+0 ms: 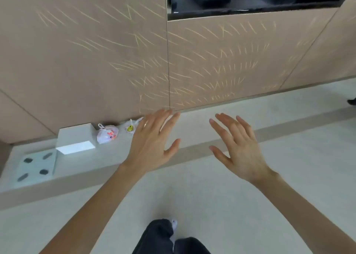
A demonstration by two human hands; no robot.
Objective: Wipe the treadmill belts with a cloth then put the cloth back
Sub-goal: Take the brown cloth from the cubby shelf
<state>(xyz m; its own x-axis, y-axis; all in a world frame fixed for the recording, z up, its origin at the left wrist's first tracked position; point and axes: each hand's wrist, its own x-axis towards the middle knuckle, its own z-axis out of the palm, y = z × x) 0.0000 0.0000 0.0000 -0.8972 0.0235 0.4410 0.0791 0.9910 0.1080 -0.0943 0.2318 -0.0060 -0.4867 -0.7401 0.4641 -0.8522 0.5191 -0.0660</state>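
Dark trousers (165, 238) filled the bottom centre, and above them the left hand (152, 143) and right hand (238, 149) hung over the floor (289, 176), fingers spread and holding nothing, with neither cloth nor treadmill in frame, so which hand was nearer could not be told.

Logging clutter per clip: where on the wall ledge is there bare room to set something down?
The ledge is bare from the yellow-print bag rightward to the frame edge. Its left end is crowded: scale, white box, red-print bag. The floor in front is bare too.
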